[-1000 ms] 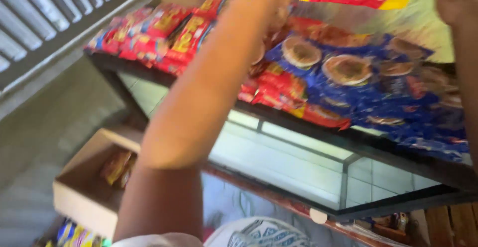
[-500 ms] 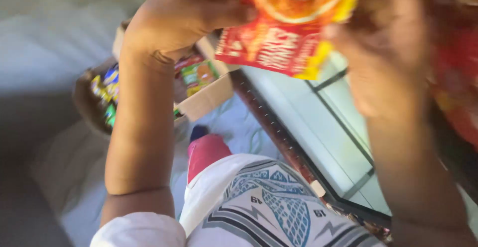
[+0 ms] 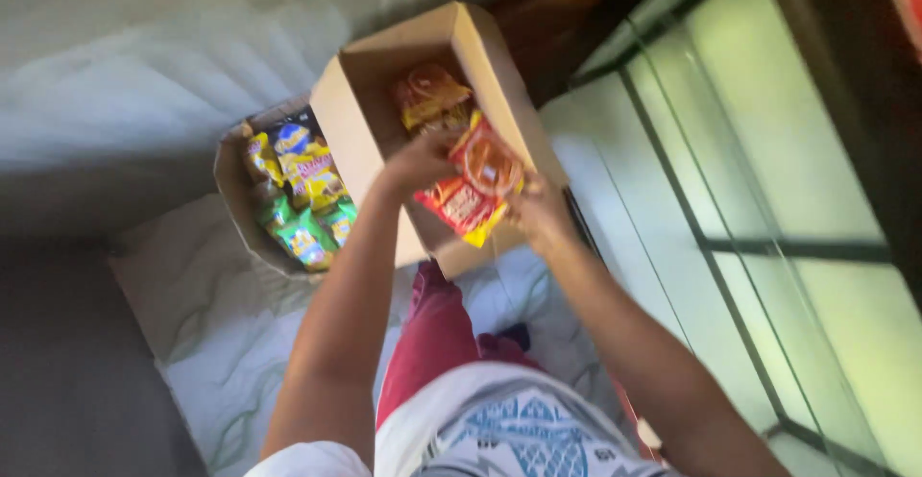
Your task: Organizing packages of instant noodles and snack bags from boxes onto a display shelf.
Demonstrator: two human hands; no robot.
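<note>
Red snack packet [image 3: 477,184] clamped in both grips: left hand [image 3: 420,162], right hand [image 3: 538,213], arms extended over cardboard box [image 3: 370,141].

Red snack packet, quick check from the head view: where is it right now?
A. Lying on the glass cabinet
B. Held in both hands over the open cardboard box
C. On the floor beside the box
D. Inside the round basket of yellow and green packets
B: the left hand and right hand grip the red snack packet above the open cardboard box, apart from the round basket.
</note>
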